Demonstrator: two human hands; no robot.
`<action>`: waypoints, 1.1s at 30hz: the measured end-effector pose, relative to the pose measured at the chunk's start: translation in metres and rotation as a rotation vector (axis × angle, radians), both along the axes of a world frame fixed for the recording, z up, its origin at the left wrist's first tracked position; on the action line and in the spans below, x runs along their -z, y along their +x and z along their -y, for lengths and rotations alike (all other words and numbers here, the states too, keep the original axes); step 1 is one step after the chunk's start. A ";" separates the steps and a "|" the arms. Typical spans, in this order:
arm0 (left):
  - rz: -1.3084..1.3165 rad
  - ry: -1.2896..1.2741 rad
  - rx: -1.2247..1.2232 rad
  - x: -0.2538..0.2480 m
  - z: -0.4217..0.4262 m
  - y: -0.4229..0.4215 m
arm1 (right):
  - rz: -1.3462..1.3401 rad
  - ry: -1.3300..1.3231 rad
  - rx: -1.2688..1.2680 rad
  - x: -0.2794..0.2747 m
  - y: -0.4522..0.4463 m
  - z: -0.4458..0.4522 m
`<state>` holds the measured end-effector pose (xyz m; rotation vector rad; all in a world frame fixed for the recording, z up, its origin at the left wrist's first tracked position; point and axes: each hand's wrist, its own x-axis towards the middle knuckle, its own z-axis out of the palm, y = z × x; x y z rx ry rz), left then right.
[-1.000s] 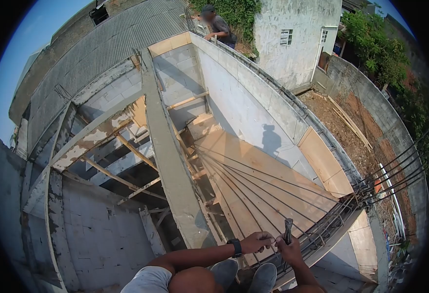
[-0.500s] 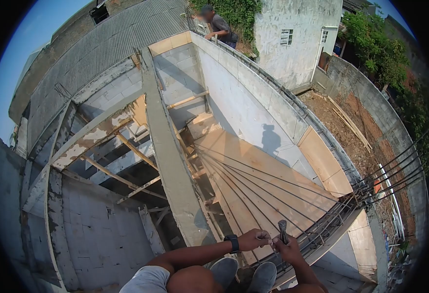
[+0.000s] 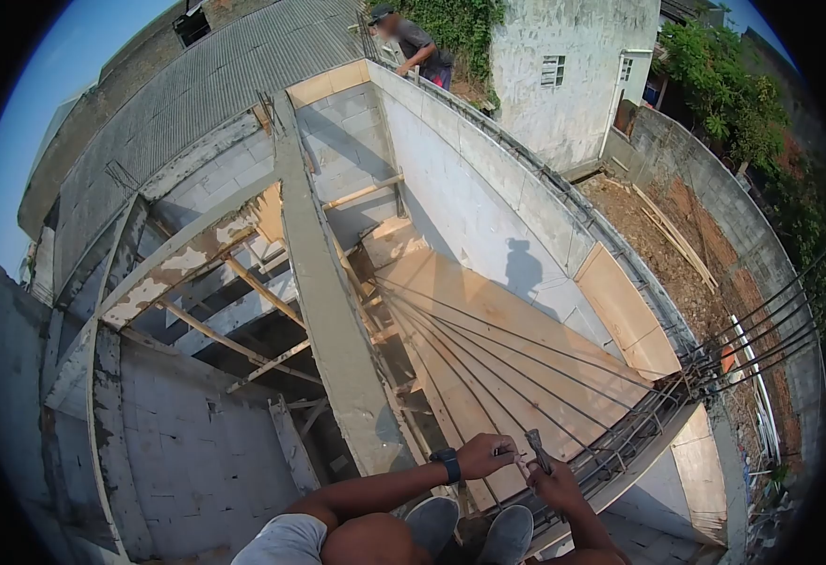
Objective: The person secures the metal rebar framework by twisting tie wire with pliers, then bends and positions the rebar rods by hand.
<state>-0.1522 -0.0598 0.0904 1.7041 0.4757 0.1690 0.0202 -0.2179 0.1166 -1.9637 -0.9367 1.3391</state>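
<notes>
My right hand (image 3: 556, 487) is closed round a dark metal hand tool (image 3: 537, 444) with a blocky head pointing up; its exact kind is unclear. Close beside it, my left hand (image 3: 486, 457), with a black watch on the wrist, has its fingers pinched together. What they hold, if anything, is too small to make out. Both hands are above the steel reinforcement cage (image 3: 610, 452) in the beam form. Several thin rebars (image 3: 488, 353) fan out from the cage across the plywood deck (image 3: 507, 311). My shoes (image 3: 509, 534) show just below the hands.
A concrete beam (image 3: 323, 311) runs to my left, with open drops and wooden props (image 3: 262, 292) past it. Bent plywood form panels (image 3: 627, 311) line the right side. Rebar ends (image 3: 761, 330) stick out at right. A co-worker (image 3: 417, 47) leans at the far wall.
My left hand has shifted slightly up and away from the right. The tool's head has tilted left and dropped a little. The co-worker at the far wall has shifted slightly.
</notes>
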 end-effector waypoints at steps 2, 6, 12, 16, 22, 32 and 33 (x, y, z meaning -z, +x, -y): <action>-0.036 0.016 -0.042 0.003 0.000 0.000 | -0.022 -0.046 0.023 0.001 0.003 0.001; -0.059 0.006 -0.052 0.002 -0.002 -0.002 | -0.212 -0.088 0.169 -0.002 0.001 0.001; -0.069 -0.156 -0.060 0.018 0.001 -0.002 | -0.142 -0.055 0.122 0.024 -0.008 0.015; -0.121 -0.207 -0.049 0.032 0.002 -0.001 | 0.247 -0.031 -0.117 0.013 -0.007 0.017; -0.176 -0.162 -0.018 0.041 0.006 -0.004 | 0.343 -0.080 -0.083 -0.019 -0.014 0.007; -0.205 -0.171 -0.030 0.040 -0.002 -0.006 | 0.440 -0.125 -0.242 0.013 0.006 0.014; -0.212 -0.150 -0.048 0.037 -0.006 -0.007 | 0.404 -0.189 -0.249 0.012 0.007 0.012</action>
